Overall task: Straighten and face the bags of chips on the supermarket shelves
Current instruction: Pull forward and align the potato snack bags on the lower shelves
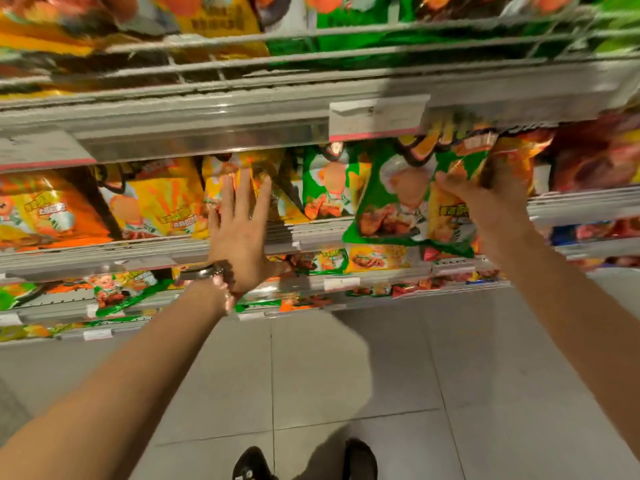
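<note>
R hand [485,195] grips green chip bag [398,202], tilted, hanging off shelf edge [311,233]; L hand [242,223] flat, fingers spread on yellow bag [221,181]. Slot lies behind R hand.

Single head-worn view, wide-angle, motion-blurred. Faces forward and down at shelf edge [207,133], close, within arm's reach. Upper shelves tilt overhead above that edge; floor tiles [346,375] and shoe tips [360,459] far below it.

Left hand [239,233] reaches forward, fingers straight; right hand [485,199] curled, gripping.
</note>
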`<state>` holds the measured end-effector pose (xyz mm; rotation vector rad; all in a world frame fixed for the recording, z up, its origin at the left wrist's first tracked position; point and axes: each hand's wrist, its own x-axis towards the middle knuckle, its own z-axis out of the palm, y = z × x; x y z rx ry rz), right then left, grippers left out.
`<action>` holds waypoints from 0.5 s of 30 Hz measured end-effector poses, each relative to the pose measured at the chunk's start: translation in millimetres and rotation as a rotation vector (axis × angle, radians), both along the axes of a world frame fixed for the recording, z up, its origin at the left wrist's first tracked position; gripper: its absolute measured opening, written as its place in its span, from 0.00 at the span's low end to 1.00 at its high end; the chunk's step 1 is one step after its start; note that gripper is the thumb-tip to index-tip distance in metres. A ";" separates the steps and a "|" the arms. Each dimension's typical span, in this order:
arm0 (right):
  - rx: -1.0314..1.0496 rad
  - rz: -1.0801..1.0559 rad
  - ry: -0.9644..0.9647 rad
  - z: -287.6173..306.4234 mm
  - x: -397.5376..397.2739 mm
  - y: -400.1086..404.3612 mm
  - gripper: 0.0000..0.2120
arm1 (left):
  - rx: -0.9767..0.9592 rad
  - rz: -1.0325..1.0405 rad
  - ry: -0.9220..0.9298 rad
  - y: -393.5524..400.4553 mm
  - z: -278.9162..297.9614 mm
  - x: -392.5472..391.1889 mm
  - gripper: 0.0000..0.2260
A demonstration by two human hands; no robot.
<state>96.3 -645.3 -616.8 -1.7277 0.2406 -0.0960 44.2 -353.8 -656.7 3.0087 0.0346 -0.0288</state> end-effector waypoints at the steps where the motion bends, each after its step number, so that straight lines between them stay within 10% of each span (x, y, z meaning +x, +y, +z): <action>1: 0.004 -0.006 -0.025 0.4 6.8 -3.4 0.14 | 0.022 0.002 0.020 -0.5 -3.3 3.5 0.60; 15: -0.390 0.018 -0.221 -22.0 50.9 -9.6 0.19 | 0.171 -0.003 -0.018 1.8 -34.0 7.4 0.50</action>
